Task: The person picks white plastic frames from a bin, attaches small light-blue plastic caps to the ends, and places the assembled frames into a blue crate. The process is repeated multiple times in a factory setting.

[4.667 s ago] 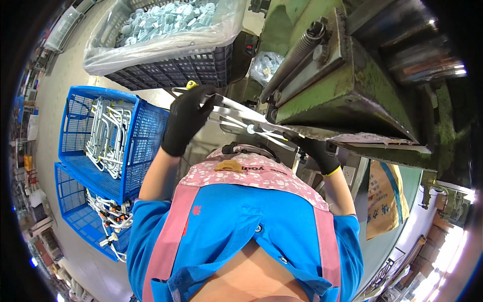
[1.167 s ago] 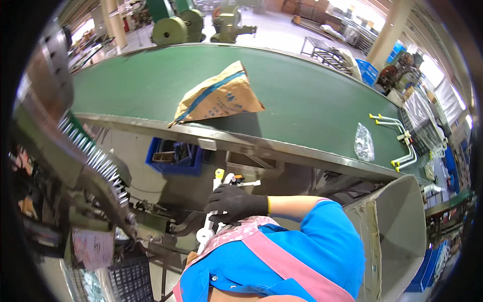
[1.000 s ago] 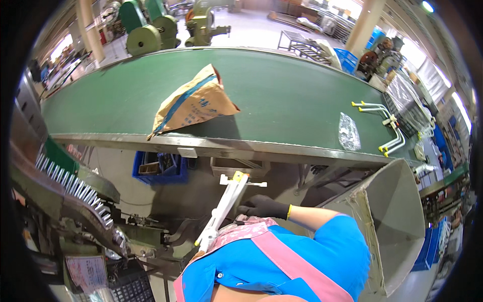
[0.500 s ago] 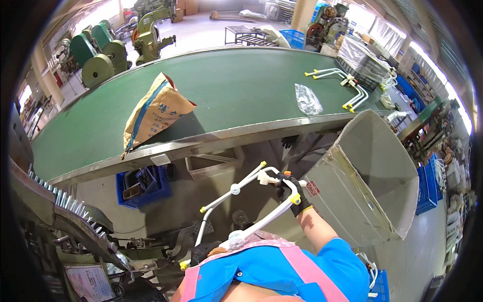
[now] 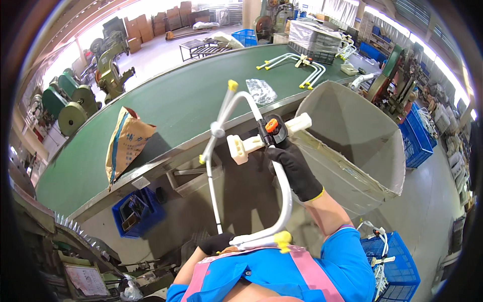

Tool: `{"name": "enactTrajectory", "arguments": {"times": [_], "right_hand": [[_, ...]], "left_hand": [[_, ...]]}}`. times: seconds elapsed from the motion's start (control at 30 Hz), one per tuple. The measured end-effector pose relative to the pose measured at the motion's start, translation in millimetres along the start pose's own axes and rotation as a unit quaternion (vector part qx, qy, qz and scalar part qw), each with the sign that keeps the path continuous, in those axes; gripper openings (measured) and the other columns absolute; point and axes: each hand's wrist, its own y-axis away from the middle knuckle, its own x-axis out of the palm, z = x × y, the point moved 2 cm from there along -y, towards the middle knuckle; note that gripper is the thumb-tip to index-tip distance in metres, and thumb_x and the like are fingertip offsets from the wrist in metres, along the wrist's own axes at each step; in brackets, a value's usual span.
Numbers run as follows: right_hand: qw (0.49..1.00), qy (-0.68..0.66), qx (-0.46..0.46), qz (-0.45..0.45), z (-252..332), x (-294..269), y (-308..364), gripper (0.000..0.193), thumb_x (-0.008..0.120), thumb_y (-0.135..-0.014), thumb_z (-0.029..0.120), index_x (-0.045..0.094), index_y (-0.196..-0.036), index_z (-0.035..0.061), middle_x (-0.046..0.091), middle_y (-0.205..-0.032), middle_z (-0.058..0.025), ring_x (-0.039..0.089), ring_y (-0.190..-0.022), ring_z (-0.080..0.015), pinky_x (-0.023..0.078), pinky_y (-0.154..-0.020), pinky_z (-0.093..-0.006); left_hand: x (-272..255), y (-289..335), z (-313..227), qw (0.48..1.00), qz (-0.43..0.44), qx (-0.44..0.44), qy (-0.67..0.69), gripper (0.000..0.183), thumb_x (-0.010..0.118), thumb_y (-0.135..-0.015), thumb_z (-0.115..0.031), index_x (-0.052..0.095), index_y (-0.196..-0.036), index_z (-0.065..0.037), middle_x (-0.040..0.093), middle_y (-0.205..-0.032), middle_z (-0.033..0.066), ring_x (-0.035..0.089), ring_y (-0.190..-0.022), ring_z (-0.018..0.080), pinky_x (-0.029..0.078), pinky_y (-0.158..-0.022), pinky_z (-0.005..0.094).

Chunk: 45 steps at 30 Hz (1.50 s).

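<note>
A white tubular frame (image 5: 285, 201) with yellow end caps is held up before my chest, tilted, one end blurred by motion. A black fitting (image 5: 287, 132) with an orange knob (image 5: 271, 125) and a cream plastic crosspiece (image 5: 245, 146) sits on its tube. My right hand (image 5: 298, 168), in a black glove, is closed round the tube just below that fitting. Low at my chest, my left hand (image 5: 215, 244), also gloved in black, grips the frame's lower tubing; its fingers are partly hidden. Another such white frame (image 5: 314, 70) lies on the green belt's far right.
The green conveyor belt (image 5: 191, 95) crosses ahead, bearing a brown paper sack (image 5: 126, 146) and a clear plastic bag (image 5: 260, 91). A large open carton (image 5: 347, 156) stands at right. Blue crates (image 5: 133, 214) sit below the belt and beside me (image 5: 402, 256). Machinery with metal pins (image 5: 75, 226) is at left.
My right hand has risen with the frame, bringing the black fitting and crosspiece up over the belt's near edge. The view has turned to the right. Both hands keep their hold.
</note>
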Motion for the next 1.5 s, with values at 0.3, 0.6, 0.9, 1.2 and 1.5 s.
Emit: {"name": "enactTrajectory", "arguments": {"times": [0.3,0.6,0.9,1.2,1.5], "right_hand": [[0.975,0.079,-0.184,-0.101,96.7,-147.4,96.0,0.06,0.059,-0.081,0.006,0.042,-0.138,0.0043,0.062,-0.1,-0.0085,0.053,-0.059,-0.0099,0.045,-0.054,-0.0237],[0.735,0.314,-0.43,-0.42,110.5,-284.7,215.7,0.042,0.049,-0.095,0.017,0.045,-0.131,-0.0031,0.06,-0.114,-0.0134,0.059,-0.096,-0.0181,0.046,-0.085,-0.0324],[0.662,0.728,-0.168,-0.064,58.9,-286.7,184.3,0.056,0.073,-0.074,0.028,0.054,-0.12,0.0012,0.06,-0.108,-0.0168,0.059,-0.094,-0.0351,0.047,-0.081,-0.0445],[0.641,0.752,-0.033,-0.147,42.0,-335.1,141.6,0.051,0.069,-0.07,0.023,0.053,-0.116,0.0078,0.061,-0.084,-0.0125,0.062,-0.073,-0.0317,0.048,-0.06,-0.0429],[0.555,0.802,0.032,-0.217,73.5,-402.2,103.1,0.043,0.07,-0.068,0.018,0.057,-0.108,0.012,0.062,-0.084,-0.008,0.063,-0.077,-0.0274,0.05,-0.064,-0.0399]], "left_hand": [[23.2,-111.9,-155.1,0.872,-0.231,0.117,-0.416,0.022,0.07,-0.074,-0.027,0.067,-0.094,-0.017,0.066,-0.076,0.0107,0.066,-0.072,0.0314,0.051,-0.06,0.0405],[8.8,-220.9,-246.0,0.716,-0.284,0.159,-0.617,0.026,0.069,-0.064,-0.021,0.067,-0.089,-0.02,0.06,-0.065,0.0057,0.061,-0.062,0.0263,0.047,-0.057,0.0397],[16.0,-311.9,-315.4,0.69,-0.163,0.293,-0.642,0.028,0.07,-0.069,-0.021,0.062,-0.096,-0.016,0.056,-0.063,0.0034,0.059,-0.06,0.0245,0.045,-0.059,0.0374],[-18.5,-404.8,-341.7,0.647,-0.108,0.398,-0.641,0.032,0.068,-0.071,-0.022,0.062,-0.102,-0.016,0.058,-0.069,0.0041,0.06,-0.062,0.0222,0.045,-0.059,0.0366],[-49.6,-499.2,-371.8,0.706,-0.064,0.477,-0.519,0.036,0.071,-0.072,-0.023,0.063,-0.104,-0.009,0.063,-0.088,0.0071,0.06,-0.08,0.029,0.045,-0.081,0.0407]]}}
